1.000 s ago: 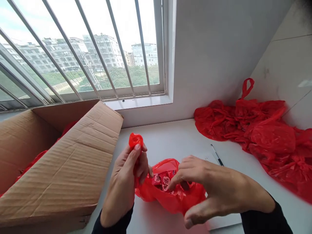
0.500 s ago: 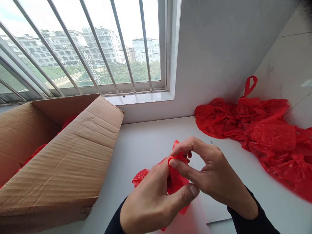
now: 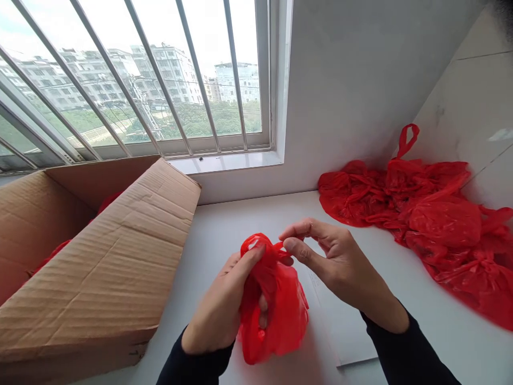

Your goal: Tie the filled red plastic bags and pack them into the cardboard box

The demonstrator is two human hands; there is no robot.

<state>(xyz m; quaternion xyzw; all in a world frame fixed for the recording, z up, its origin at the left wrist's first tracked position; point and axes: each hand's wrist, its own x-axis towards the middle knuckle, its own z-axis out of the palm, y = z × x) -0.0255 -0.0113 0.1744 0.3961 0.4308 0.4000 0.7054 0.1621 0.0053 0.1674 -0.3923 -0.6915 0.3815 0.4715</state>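
Between my hands hangs a thin red plastic bag (image 3: 282, 310), bunched at the top and loose below. My left hand (image 3: 230, 291) grips it on the left, the thumb pressing on the gathered top and some fingers showing behind the film. With thumb and index finger, my right hand (image 3: 328, 256) pinches a twisted strip at the bag's upper right. A heap of red plastic bags (image 3: 436, 214) lies to the right against the wall, one handle loop standing up.
An open cardboard box (image 3: 116, 256) with red plastic inside stands at the left. Behind it is a barred window (image 3: 180, 80) with a white sill (image 3: 232, 161). A flat white sheet or board (image 3: 348, 331) lies on the white tabletop (image 3: 224, 219) under my right forearm.
My left hand has turned, its thumb now up on the bag's gathered top. More of the bag shows, hanging below. My right hand has shifted slightly, still pinching the red plastic.
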